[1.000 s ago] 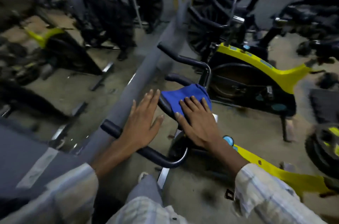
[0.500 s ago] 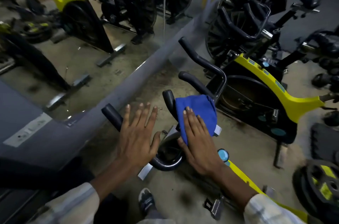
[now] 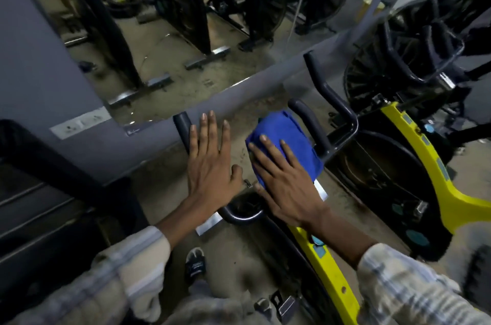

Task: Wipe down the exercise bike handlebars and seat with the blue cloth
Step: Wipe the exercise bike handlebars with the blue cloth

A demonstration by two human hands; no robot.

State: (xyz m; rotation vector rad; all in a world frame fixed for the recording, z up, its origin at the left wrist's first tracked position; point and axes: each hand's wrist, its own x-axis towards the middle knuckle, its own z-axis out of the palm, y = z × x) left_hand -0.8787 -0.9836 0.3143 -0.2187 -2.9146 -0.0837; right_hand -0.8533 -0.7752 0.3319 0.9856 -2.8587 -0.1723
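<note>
The right hand (image 3: 285,181) lies flat on the cloth (image 3: 285,142), fingers straight and slightly spread, pressing it onto a bar of the handlebars (image 3: 239,214). The left hand (image 3: 211,162) is also flat and spread, palm down on the left bar, whose black tip shows past the fingertips (image 3: 204,117). Neither hand curls round anything; the two sit side by side with a narrow gap between the thumbs.

The cloth is folded into a thick blue pad draped over the bar. Its long axis runs from near the right wrist up and slightly left, away from the person, following the bar beneath it. The far end rises in a rounded hump beyond the fingertips, and the right edge hangs down beside the bar.

The handlebars point away from the person toward the wall (image 3: 148,154), their prongs roughly parallel and joined by a curved black loop just below the hands. Two further prongs stand to the right of the cloth, angled up and left. The yellow frame (image 3: 326,271) of the bike runs down under the right forearm. A second yellow bike (image 3: 441,173) stands to the right. A mirror (image 3: 170,58) on the wall reflects more bikes. A sandalled foot (image 3: 195,262) rests on the floor below the hands, between plaid sleeves (image 3: 403,284).
</note>
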